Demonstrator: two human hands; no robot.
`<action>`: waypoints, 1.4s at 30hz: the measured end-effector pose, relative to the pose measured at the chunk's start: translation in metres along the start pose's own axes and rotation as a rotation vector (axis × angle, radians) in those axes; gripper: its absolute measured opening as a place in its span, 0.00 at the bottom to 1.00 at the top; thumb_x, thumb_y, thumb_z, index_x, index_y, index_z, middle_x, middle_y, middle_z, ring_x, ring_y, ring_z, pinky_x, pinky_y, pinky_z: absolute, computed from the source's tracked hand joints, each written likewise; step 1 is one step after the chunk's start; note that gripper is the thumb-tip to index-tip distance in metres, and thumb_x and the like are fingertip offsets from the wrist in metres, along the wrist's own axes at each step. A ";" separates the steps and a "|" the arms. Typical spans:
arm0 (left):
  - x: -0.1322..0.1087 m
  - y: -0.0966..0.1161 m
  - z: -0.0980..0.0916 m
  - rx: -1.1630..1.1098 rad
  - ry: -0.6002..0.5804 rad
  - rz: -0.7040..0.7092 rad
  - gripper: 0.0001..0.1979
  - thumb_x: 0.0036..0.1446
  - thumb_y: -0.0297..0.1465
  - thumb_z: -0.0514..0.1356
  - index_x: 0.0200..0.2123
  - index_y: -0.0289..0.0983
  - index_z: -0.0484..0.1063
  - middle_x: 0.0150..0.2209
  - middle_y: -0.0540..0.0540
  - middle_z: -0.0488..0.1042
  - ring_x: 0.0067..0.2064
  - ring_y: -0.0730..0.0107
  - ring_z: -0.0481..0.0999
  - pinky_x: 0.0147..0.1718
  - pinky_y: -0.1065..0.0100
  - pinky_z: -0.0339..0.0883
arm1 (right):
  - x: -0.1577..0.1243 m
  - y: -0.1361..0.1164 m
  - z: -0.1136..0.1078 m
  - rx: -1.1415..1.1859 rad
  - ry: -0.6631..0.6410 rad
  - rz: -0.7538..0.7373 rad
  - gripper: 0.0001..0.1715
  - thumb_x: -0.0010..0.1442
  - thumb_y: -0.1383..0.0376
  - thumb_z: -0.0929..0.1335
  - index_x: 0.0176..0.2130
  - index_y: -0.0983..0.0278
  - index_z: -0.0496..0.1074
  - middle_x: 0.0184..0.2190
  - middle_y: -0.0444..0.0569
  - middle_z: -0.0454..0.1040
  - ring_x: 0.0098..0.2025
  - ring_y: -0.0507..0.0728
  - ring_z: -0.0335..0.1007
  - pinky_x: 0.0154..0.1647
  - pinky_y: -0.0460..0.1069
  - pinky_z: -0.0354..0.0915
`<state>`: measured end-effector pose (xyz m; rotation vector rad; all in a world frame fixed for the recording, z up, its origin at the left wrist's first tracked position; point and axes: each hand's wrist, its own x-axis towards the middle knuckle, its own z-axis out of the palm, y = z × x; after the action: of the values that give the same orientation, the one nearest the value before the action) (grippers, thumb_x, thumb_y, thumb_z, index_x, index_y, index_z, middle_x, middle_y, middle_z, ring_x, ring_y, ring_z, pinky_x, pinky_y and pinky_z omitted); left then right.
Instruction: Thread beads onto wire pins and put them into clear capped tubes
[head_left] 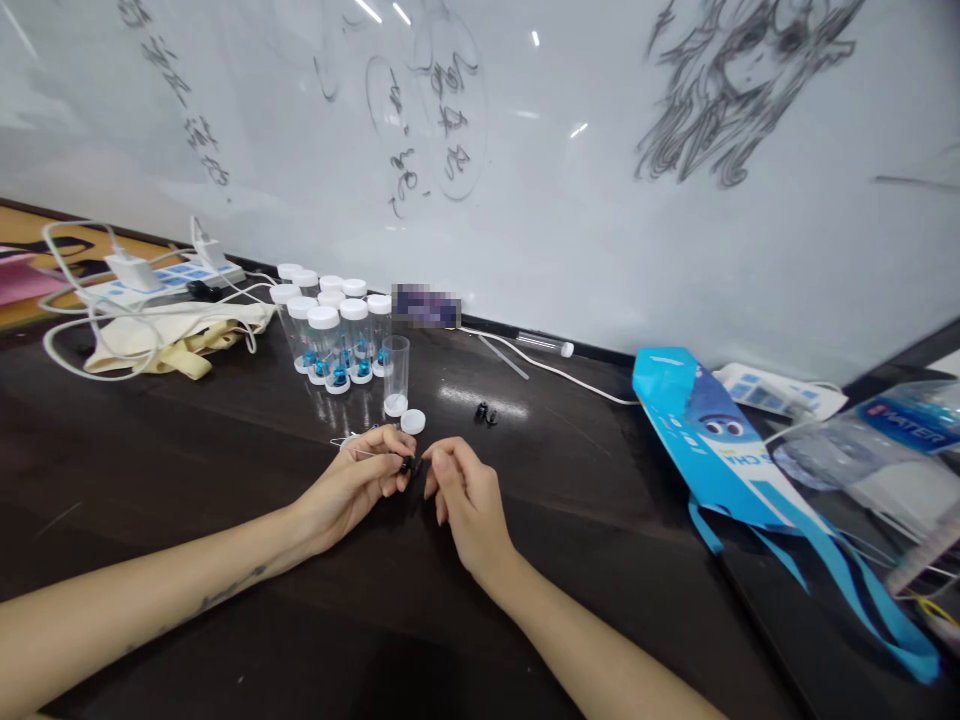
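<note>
Between the thumb and fingers of my left hand (367,470) is a small black piece (406,465), with a thin white cord running along the hand. My right hand (469,500) is close beside it, thumb and fingertips drawn together at the right side of the piece. Whatever those right fingertips pinch is too small to make out. Just beyond the hands, an uncapped clear tube (397,370) stands upright, and a white cap (412,421) lies by its base. More small black pieces (486,413) rest on the dark table to the right.
Several capped clear tubes (324,345) with blue things inside stand at the back left. Left of them are a cream cloth bag (176,335) and a power strip with cables. A capped tube (545,345) lies along the whiteboard (525,200). A blue bag (705,440) is at right.
</note>
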<state>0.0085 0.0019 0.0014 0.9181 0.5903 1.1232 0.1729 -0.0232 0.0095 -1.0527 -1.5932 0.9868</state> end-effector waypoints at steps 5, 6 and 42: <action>0.001 0.000 0.001 -0.012 -0.002 -0.008 0.03 0.51 0.23 0.64 0.29 0.34 0.73 0.37 0.48 0.70 0.28 0.79 0.69 0.26 0.77 0.64 | -0.001 -0.001 -0.001 0.008 0.010 -0.036 0.19 0.70 0.56 0.58 0.35 0.64 0.69 0.23 0.41 0.68 0.17 0.45 0.59 0.20 0.41 0.55; 0.000 0.000 0.001 -0.013 -0.003 -0.008 0.03 0.51 0.23 0.64 0.29 0.34 0.73 0.36 0.48 0.70 0.28 0.79 0.69 0.26 0.77 0.64 | -0.001 -0.001 -0.001 0.008 0.008 -0.037 0.19 0.70 0.56 0.58 0.35 0.64 0.69 0.23 0.41 0.68 0.17 0.45 0.59 0.20 0.41 0.55; 0.000 0.001 0.001 -0.011 0.005 -0.017 0.03 0.51 0.23 0.64 0.29 0.35 0.73 0.36 0.48 0.70 0.28 0.78 0.68 0.27 0.75 0.64 | -0.001 0.000 -0.001 0.026 0.018 -0.029 0.24 0.70 0.55 0.57 0.34 0.65 0.71 0.21 0.42 0.68 0.17 0.46 0.59 0.19 0.42 0.55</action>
<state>0.0087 0.0016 0.0030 0.8992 0.5941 1.1124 0.1736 -0.0237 0.0094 -1.0150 -1.5729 0.9734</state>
